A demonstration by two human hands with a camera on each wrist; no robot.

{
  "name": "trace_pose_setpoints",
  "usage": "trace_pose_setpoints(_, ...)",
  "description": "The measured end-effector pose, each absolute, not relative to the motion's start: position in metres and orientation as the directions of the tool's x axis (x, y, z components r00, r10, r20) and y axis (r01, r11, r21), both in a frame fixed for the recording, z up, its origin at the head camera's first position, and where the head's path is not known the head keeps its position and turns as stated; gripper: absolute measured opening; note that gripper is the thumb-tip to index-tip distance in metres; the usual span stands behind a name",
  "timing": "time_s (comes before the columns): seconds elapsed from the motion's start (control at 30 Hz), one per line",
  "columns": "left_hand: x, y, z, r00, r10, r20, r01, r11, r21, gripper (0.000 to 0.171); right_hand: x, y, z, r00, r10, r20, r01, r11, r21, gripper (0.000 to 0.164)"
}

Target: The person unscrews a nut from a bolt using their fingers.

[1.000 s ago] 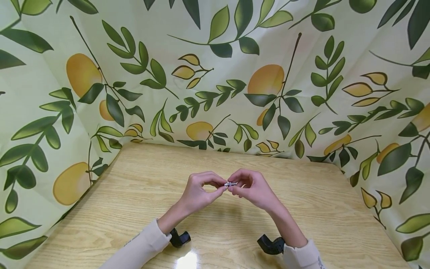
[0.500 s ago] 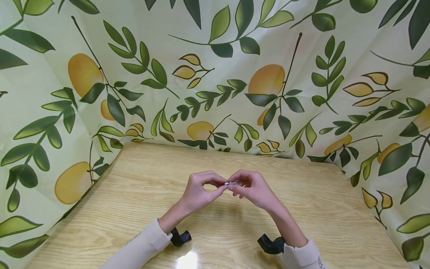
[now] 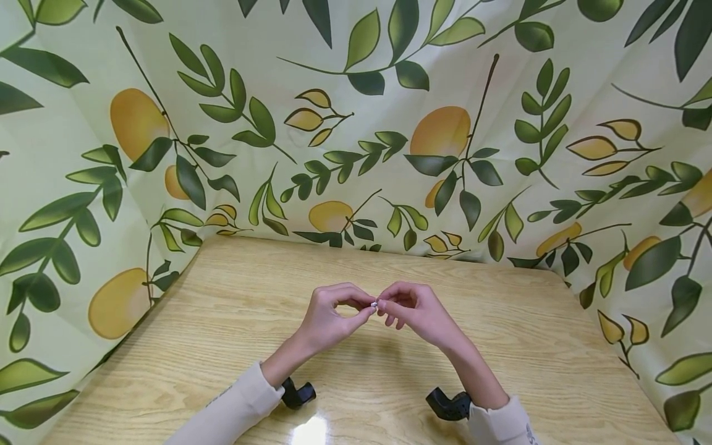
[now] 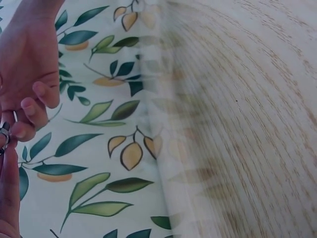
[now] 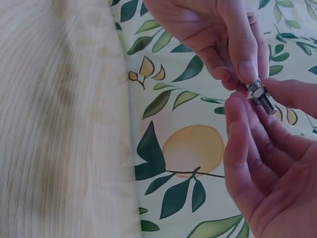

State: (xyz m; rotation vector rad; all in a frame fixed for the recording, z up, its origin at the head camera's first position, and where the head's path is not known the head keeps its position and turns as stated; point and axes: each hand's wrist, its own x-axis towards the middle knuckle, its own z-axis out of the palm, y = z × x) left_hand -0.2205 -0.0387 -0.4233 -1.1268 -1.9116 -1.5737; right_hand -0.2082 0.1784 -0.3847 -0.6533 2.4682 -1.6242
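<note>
now less bolt (image 3: 375,304) between fingers (image 3: 364,303)

The right hand (image 3: 414,307) has closed over the bolt (image 3: 375,305), so less of it apparently shows beside the left hand (image 3: 334,315).

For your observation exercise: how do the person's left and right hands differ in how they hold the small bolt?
The left hand pinches the bolt at its nut end between thumb and forefinger, forming a closed ring. The right hand grips the threaded end, its lower fingers hanging loosely apart. Both hover above the wooden table, fingertips meeting.
</note>
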Motion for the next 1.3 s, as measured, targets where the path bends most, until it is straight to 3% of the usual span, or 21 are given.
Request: trace_pose_setpoints(1.3, -0.2201, -0.0385, -0.4221, -0.572, 0.307, 0.76, 0.807, 0.046, 0.589, 0.014, -0.2075, 0.1786, -0.3842, -0.903, -0.409, 0.129, -0.279, 0.331, -0.901, 0.021)
